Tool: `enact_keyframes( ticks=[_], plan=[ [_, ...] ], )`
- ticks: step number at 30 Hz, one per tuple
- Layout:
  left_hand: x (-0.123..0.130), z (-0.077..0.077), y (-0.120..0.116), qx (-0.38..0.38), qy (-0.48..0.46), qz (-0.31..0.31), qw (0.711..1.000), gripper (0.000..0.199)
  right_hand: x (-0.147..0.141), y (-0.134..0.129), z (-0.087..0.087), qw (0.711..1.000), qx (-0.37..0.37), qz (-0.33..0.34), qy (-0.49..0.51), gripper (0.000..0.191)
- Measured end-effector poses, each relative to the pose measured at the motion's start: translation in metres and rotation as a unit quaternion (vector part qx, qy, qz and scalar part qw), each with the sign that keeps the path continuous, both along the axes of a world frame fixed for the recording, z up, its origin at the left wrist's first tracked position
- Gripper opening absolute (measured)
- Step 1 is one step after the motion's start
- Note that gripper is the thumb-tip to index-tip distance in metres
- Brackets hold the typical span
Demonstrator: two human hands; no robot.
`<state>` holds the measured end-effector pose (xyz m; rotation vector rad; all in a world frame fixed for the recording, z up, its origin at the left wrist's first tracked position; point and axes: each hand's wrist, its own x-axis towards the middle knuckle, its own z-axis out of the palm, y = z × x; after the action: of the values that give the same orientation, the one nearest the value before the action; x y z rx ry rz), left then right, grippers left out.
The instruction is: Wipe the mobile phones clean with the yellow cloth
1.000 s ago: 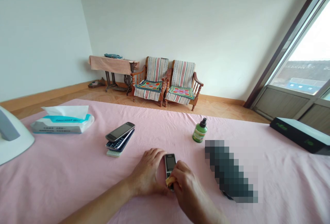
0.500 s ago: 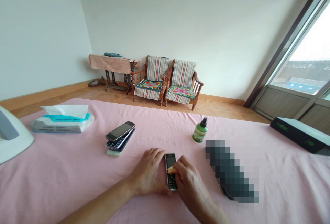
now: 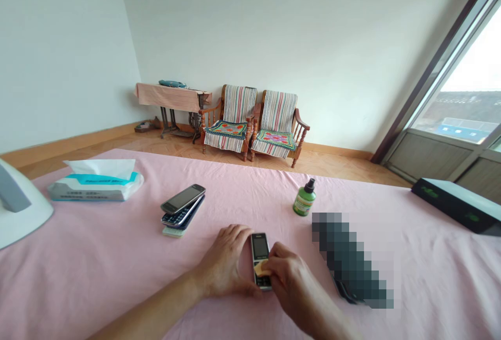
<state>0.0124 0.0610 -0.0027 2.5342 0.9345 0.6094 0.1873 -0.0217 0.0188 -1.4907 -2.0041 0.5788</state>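
Now, the candybar keypad phone (image 3: 260,246) lay face up on the pink cloth (image 3: 242,188), between both hands. The yellow wiping scrap (image 3: 260,268) had slid from just below the screen down onto the keypad since the previous frame, pinched between the right hand's (image 3: 288,272) thumb and fingers. The left hand (image 3: 225,262) stood spread along the phone's left side, fingertips by its top corner, thumb near its bottom end.

The phone was slim and glossy, the scrap soft-looking, the pink cloth matte and wrinkled. Leftward sat a slanted stack of phones (image 3: 183,201); beyond the right hand, a rounded green spray bottle (image 3: 303,201) and a pixelated dark object (image 3: 348,259). Open cloth stretched from the phone's top to the far edge.
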Motion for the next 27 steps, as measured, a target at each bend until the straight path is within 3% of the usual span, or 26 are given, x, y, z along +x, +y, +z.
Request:
enact_keyframes(
  ticks=[7, 12, 18, 24, 27],
  plan=[
    [0.0004, 0.0009, 0.0005, -0.002, 0.003, -0.002, 1.0, 0.088, -0.002, 0.002, -0.0017, 1.0, 0.025, -0.015, 0.009, 0.037],
    [0.0008, 0.0002, -0.0004, 0.007, 0.003, -0.005, 1.0, 0.092, 0.0014, -0.0005, 0.0043, 0.999, -0.006, 0.034, 0.018, 0.039],
    [0.0, 0.0028, -0.0006, -0.005, 0.01, -0.004, 1.0, 0.091, 0.0013, 0.0041, -0.0026, 0.999, 0.034, -0.002, 0.01, 0.042],
    [-0.0001, 0.0024, -0.0002, -0.003, 0.004, -0.012, 1.0, 0.091, 0.0057, -0.0018, 0.0069, 0.997, -0.004, 0.075, 0.021, 0.043],
    [0.0001, -0.0005, 0.0006, 0.0, 0.005, -0.009, 1.0, 0.091, 0.0022, -0.0006, 0.0046, 0.998, 0.015, 0.056, 0.023, 0.045]
  ],
)
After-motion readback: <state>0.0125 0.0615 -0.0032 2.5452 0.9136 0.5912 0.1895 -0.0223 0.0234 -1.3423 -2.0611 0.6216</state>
